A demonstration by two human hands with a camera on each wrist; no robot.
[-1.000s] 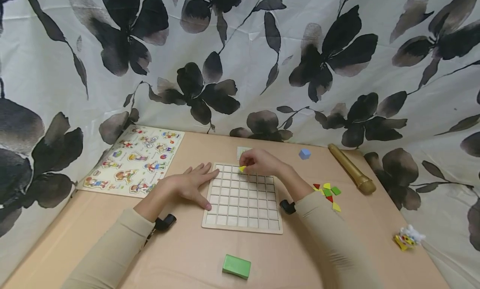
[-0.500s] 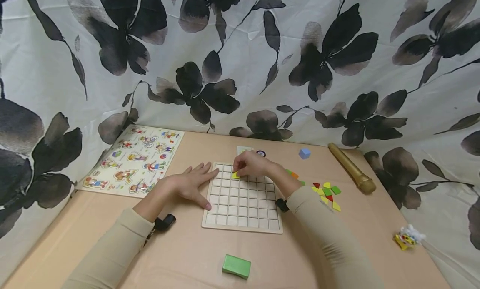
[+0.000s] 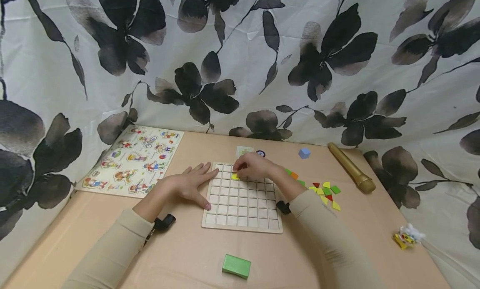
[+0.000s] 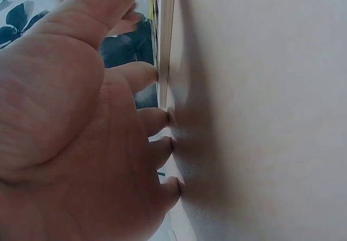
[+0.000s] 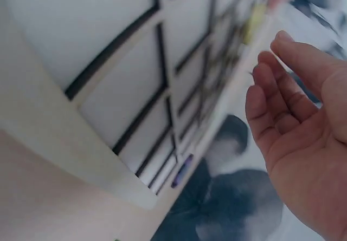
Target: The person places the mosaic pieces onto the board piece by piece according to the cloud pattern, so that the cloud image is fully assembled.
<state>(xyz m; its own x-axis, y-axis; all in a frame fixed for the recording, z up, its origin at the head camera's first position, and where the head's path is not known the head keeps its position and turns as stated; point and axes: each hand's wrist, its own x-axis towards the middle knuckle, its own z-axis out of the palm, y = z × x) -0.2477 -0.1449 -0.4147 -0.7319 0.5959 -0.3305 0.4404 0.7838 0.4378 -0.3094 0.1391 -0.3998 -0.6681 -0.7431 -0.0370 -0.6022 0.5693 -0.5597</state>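
Observation:
A pale wooden grid board (image 3: 242, 229) lies on the table in the head view. My left hand (image 3: 189, 184) spreads along its left side, index fingertip at the upper corner and thumb on the lower edge. In the left wrist view the fingertips of that hand (image 4: 81, 138) touch down along the board's side. My right hand (image 3: 255, 166) hovers over the board's upper part with loosely bent fingers. Just below its fingertips a yellow tile (image 3: 235, 177) lies on the grid. In the right wrist view this hand (image 5: 303, 122) appears apart from the yellow tile (image 5: 255, 24).
Several red, yellow, green and orange tiles (image 3: 327, 192) lie scattered to the right. A picture board (image 3: 131, 162) is at left, a small card (image 3: 243, 150) behind the grid. Around them are a blue block (image 3: 304, 153), a gold tube (image 3: 351, 169), a small toy (image 3: 406, 237) and a green block (image 3: 236, 267).
My right hand has moved left and slightly down with the yellow tile, which now lies on the grid, and its fingers have come off it. The left hand has stayed put.

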